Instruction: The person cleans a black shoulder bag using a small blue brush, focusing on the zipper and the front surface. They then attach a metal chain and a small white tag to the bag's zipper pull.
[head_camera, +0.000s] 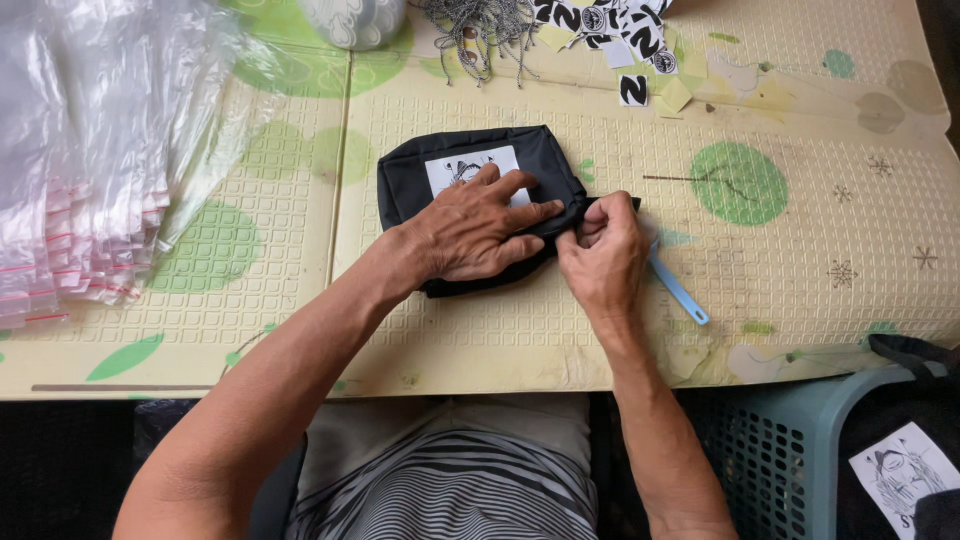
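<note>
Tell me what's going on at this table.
A person presses their left hand flat on a small black fabric pouch with a white printed label, while the right hand pinches the pouch's right edge. A light blue plastic tool lies under that hand. Clear plastic zip bags are stacked at the left.

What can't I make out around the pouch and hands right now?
- Head view: the black pouch's right edge, hidden under the right hand.
- The light blue tool's upper end, behind that hand.
- Most of the pouch's white label, covered by the left hand.
- The basket, cut off by the frame edge.
</note>
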